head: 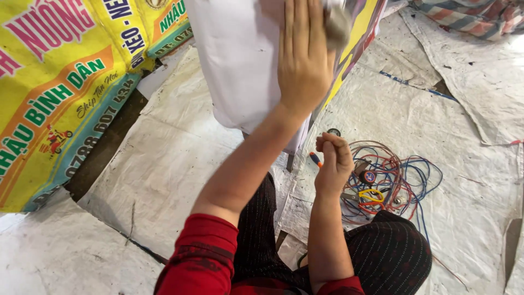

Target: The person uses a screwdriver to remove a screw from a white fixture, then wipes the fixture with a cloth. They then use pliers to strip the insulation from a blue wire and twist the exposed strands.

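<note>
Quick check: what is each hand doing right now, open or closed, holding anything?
Left hand: open, flat against the white sheet.
Right hand: closed in a fist; what it grips cannot be told.

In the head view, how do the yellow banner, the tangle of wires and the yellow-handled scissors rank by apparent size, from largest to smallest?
1. Yellow banner, by far the largest, though its edges are cut off by the frame.
2. Tangle of wires on the floor sheet.
3. Yellow-handled scissors, lying among the wires, the smallest.
The banner may also lie nearer the camera.
</note>
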